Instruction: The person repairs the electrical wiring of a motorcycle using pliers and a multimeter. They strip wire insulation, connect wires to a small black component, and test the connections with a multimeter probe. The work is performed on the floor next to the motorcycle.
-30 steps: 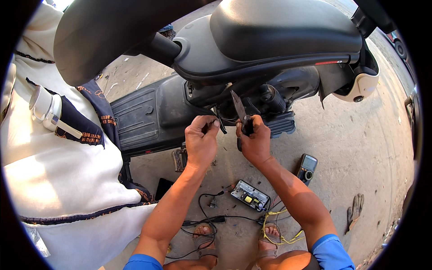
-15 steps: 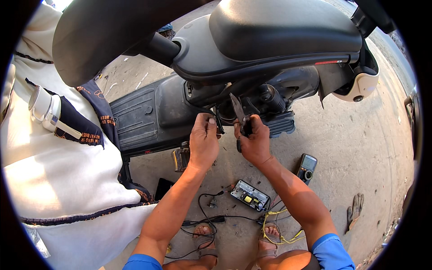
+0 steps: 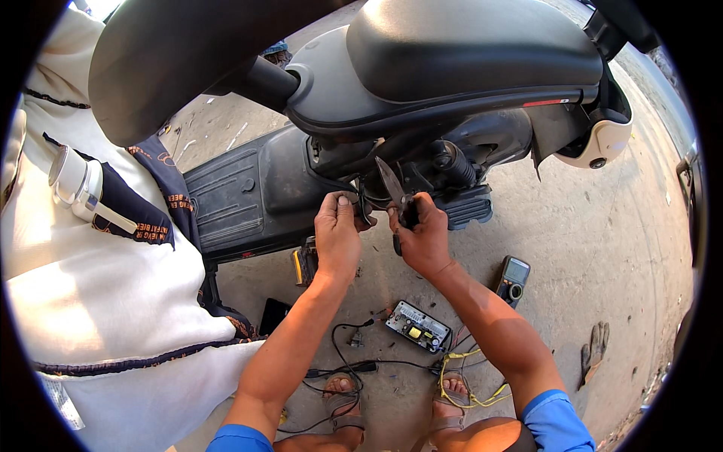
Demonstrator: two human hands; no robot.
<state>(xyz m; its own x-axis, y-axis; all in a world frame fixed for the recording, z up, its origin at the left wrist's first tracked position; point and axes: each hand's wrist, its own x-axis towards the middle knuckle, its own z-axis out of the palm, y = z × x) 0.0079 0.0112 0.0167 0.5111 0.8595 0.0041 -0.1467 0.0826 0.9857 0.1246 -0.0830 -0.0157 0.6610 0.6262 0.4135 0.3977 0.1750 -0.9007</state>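
In front of the scooter [image 3: 301, 169], my left hand [image 3: 337, 233] pinches a dark cable [image 3: 364, 205] between thumb and fingers. Close by on the right, my right hand [image 3: 425, 235] is wrapped round the dark handles of a pair of scissors [image 3: 391, 181]. One scissor blade points up toward the underside of the seat, and the other reaches left to the cable at my left fingertips. Whether the blades touch the cable is too small to tell.
Overhead hang the black padded seat [image 3: 474, 49] and a white helmet [image 3: 608, 143]. On the ground lie an opened circuit board unit [image 3: 419, 327], a multimeter [image 3: 513, 280], a glove [image 3: 594, 352] and tangled wires [image 3: 467, 399]. White padded fabric [image 3: 113, 301] covers the left side.
My right hand and the scissors have shifted slightly left, nearer my left hand. The scissor blades look wider apart, and my left fingers have turned a little on the cable.
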